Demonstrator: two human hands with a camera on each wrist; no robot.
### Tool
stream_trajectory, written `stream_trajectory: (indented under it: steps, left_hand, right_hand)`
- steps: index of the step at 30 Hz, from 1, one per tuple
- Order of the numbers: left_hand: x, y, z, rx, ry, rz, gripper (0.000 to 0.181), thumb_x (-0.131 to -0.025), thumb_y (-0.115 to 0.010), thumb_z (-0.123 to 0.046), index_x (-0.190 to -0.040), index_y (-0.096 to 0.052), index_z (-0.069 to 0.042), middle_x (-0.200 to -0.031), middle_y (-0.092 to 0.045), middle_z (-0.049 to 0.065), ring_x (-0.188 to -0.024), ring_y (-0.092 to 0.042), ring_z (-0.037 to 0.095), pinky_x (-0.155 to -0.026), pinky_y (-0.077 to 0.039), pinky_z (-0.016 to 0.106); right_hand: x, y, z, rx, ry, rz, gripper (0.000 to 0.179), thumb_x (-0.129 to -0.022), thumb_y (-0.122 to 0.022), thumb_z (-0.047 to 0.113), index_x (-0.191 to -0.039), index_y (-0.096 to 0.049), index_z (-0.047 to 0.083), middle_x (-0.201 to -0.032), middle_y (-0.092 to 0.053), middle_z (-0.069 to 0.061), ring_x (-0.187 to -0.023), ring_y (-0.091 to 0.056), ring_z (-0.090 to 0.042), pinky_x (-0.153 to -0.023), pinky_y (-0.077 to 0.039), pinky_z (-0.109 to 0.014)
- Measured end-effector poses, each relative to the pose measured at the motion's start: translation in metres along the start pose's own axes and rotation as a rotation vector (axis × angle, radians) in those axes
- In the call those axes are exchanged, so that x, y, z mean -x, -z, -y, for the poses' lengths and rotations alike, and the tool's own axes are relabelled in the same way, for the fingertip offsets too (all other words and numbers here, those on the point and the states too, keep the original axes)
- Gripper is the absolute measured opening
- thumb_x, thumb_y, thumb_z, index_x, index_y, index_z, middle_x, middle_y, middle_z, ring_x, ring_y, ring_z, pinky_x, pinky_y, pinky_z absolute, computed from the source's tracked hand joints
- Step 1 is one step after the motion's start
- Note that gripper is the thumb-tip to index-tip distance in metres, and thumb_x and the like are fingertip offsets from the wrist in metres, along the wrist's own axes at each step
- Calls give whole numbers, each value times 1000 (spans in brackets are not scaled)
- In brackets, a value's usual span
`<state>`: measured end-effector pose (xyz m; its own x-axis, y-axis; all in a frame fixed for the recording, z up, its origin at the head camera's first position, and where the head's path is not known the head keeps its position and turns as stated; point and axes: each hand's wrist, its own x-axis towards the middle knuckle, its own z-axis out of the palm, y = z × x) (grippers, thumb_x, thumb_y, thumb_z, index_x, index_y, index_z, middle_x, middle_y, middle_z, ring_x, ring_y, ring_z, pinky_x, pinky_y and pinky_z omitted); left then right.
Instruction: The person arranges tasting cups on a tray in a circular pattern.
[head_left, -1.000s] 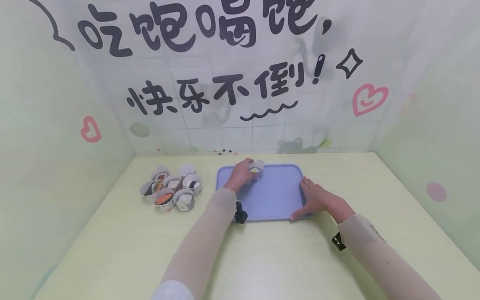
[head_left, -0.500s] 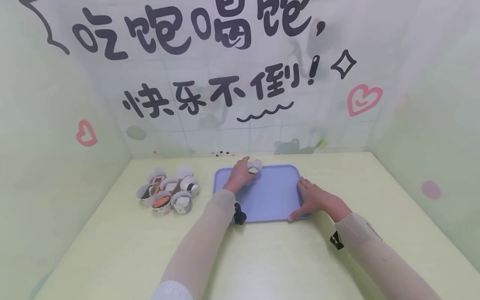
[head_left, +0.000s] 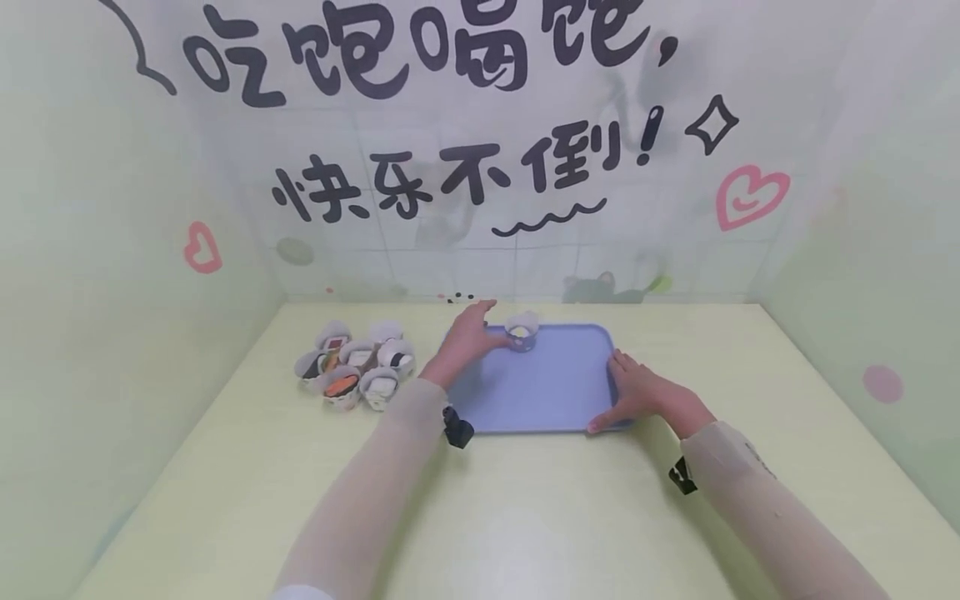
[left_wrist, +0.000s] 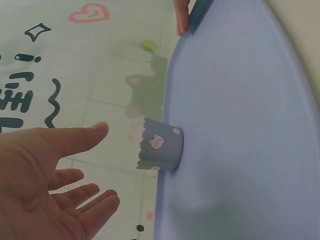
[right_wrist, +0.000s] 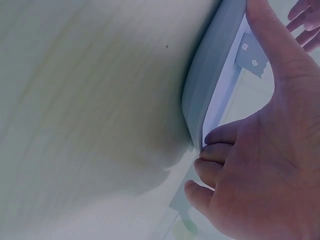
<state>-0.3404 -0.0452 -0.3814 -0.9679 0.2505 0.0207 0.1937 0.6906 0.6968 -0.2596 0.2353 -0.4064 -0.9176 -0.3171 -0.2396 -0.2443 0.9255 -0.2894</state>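
A light blue tray [head_left: 540, 387] lies on the table. On it, near the far left, stands a small paper baking cup [head_left: 523, 340] with something pale inside. In the left wrist view the cup [left_wrist: 162, 146] is grey with small bear prints. My left hand [head_left: 465, 340] is just left of it, thumb and fingers spread, and a gap shows between hand and cup in the left wrist view. My right hand [head_left: 639, 392] holds the tray's right side. The right wrist view shows its thumb and curled fingers on the rim of the tray [right_wrist: 215, 70].
Left of the tray, several paper cups with toy-like food, one an orange-topped piece [head_left: 342, 386], stand in a cluster on the pale table [head_left: 525, 517]. A printed back wall [head_left: 480, 275] and side walls close in the table.
My left hand has let go of the paper cup and drawn back to the left with fingers spread. The cup stays on the tray. My right hand keeps its hold.
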Motion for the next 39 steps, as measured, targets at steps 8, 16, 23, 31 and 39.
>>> stream_trajectory:
  steps: [8, 16, 23, 31, 39]
  left_hand:
    - [28, 29, 5, 5, -34, 0, 76, -88, -77, -26, -152, -39, -12, -158, -41, 11, -138, -49, 33, -112, -45, 47]
    - [47, 47, 18, -1, -55, 8, 73, -89, -75, -27, -151, -41, -9, -158, -41, 13, -139, -48, 35, -113, -44, 49]
    - [66, 63, 26, -17, -53, 12, 69, -91, -73, -29, -150, -41, -10, -158, -40, 15, -140, -46, 38, -111, -45, 53]
    - [86, 79, 45, -34, -52, 7, 64, -92, -70, -27, -148, -45, -7, -154, -44, 18, -137, -47, 44, -111, -43, 56]
    - [117, 97, 66, -37, -50, -43, 59, -94, -68, -25, -144, -48, -2, -148, -49, 23, -131, -50, 49, -110, -44, 57]
  right_hand:
    - [0, -1, 0, 1, 2, 1, 131, -69, -85, 55, -147, -15, -23, -155, -12, -45, -146, -15, -58, -121, -19, -65]
    - [-2, -4, -5, -12, -18, 18, 134, -68, -84, 59, -149, -13, -21, -157, -9, -43, -147, -13, -57, -121, -18, -65]
    - [-2, -3, -6, -25, -17, 8, 134, -68, -84, 58, -149, -13, -21, -157, -9, -42, -147, -13, -57, -121, -18, -65]
    - [-1, -4, -10, -53, -26, 1, 133, -69, -85, 57, -149, -13, -21, -158, -8, -41, -148, -12, -56, -122, -18, -64]
    - [-3, -3, -10, -34, -14, 1, 131, -71, -84, 57, -150, -13, -20, -159, -9, -40, -149, -11, -53, -124, -17, -60]
